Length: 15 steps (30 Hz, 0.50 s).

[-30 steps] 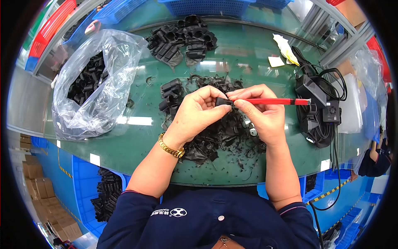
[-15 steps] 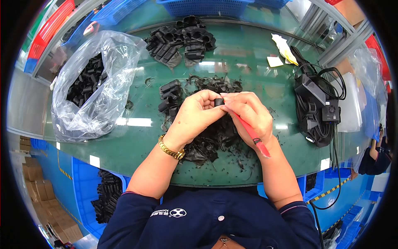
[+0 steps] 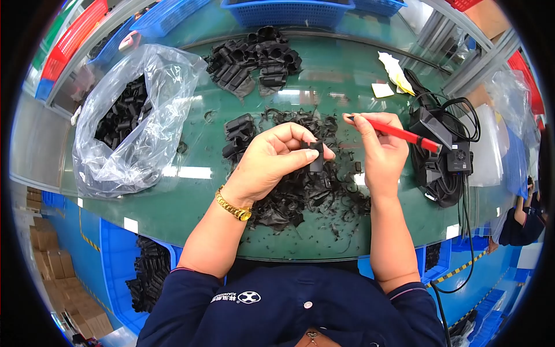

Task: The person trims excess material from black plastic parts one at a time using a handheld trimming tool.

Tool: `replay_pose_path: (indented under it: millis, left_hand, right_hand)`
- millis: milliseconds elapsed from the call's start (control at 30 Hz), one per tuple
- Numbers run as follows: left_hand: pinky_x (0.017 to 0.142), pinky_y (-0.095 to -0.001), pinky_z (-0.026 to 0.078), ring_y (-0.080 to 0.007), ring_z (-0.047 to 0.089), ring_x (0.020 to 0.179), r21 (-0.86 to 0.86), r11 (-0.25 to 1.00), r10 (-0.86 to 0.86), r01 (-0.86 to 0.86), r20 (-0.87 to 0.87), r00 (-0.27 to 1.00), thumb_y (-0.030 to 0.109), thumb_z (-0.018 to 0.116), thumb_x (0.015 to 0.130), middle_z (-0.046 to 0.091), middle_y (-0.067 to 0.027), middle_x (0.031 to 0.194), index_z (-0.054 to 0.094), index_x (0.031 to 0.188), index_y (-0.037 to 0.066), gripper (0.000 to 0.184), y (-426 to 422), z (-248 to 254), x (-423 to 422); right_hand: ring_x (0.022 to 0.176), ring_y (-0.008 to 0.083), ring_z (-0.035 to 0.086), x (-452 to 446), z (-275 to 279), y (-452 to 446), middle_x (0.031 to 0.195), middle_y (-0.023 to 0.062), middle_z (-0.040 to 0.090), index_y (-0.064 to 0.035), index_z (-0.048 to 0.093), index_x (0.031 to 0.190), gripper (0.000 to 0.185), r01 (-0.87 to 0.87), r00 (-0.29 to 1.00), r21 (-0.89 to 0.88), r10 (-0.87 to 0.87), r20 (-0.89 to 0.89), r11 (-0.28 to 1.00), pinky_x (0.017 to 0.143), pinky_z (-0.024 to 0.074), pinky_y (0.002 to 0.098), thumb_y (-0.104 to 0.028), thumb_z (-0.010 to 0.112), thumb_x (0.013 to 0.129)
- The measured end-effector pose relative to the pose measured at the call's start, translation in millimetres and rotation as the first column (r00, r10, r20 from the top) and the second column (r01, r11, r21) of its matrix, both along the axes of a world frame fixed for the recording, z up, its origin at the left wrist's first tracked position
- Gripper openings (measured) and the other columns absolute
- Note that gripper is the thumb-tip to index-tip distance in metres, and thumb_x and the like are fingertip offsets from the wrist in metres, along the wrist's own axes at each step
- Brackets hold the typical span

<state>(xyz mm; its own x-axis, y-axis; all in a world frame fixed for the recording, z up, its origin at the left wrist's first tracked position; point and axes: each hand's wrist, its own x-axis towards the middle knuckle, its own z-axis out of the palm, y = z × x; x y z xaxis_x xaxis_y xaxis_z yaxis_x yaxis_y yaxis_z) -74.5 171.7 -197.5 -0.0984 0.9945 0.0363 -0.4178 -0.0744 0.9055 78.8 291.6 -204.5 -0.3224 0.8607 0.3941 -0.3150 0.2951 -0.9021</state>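
Between thumb and fingers, my left hand (image 3: 277, 153) holds a small black part (image 3: 315, 157) above the middle of the bench. To its right, apart from it, my right hand (image 3: 381, 150) grips a red pen-like tool (image 3: 404, 134), its dark tip pointing left. Beneath both hands lies a heap of black scraps and trimmings (image 3: 283, 205). Several black moulded pieces (image 3: 239, 136) lie just left of the heap. Farther back are more joined black parts (image 3: 254, 58). On the left, a clear plastic bag (image 3: 167, 87) contains many black parts (image 3: 122, 113).
Black devices with cables (image 3: 430, 130) stand at the right of the green bench (image 3: 202, 217). Near them lie a white-yellow cloth (image 3: 396, 72) and a paper piece (image 3: 382, 90). Blue baskets (image 3: 289, 13) line the back; a blue bin (image 3: 118, 272) sits below left. Another person (image 3: 522, 222) is far right.
My right hand has moved right, away from my left hand, with the red tool now angled across it. My left hand still holds the black part, now more exposed and upright.
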Motion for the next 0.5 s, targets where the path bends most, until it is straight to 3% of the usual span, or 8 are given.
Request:
replay_pose_path:
  millis: [200, 267, 500]
  left_hand:
    - [0.086, -0.0301, 0.049, -0.0185, 0.063, 0.095, -0.035, 0.996, 0.086, -0.087, -0.028, 0.996, 0.0, 0.055, 0.089, 0.065, -0.0164, 0.106, 0.056, 0.107, 0.001, 0.019, 3, -2, 2]
    - [0.087, -0.0241, 0.047, -0.0113, 0.059, 0.099, -0.048, 0.997, 0.066, -0.068, -0.027, 0.997, -0.001, 0.054, 0.09, 0.064, -0.0109, 0.107, 0.055, 0.11, 0.001, 0.02, 3, -3, 0]
    - [0.085, -0.0232, 0.047, -0.0111, 0.059, 0.097, -0.069, 0.995, 0.076, -0.077, -0.026, 0.997, -0.001, 0.056, 0.089, 0.064, -0.0102, 0.106, 0.056, 0.108, -0.001, 0.019, 1, 2, 2]
  right_hand:
    - [0.084, 0.0167, 0.065, 7, 13, -7, 0.093, 0.0129, 0.066, 0.0027, 0.057, 0.097, 0.011, -0.301, 0.953, -0.1, 0.295, -0.071, 0.948, 0.079, 0.0513, 0.0281, 0.002, 0.062, 0.087]
    - [0.086, 0.0186, 0.065, 7, 14, -10, 0.095, 0.0144, 0.066, 0.0036, 0.057, 0.097, 0.01, -0.423, 0.904, -0.074, 0.415, -0.106, 0.903, 0.079, 0.0529, 0.0309, 0.002, 0.061, 0.088]
    - [0.087, 0.0186, 0.065, 6, 7, -11, 0.099, 0.0155, 0.064, 0.0048, 0.057, 0.098, 0.011, -0.464, 0.885, -0.045, 0.461, -0.067, 0.885, 0.079, 0.0541, 0.0294, 0.004, 0.059, 0.088]
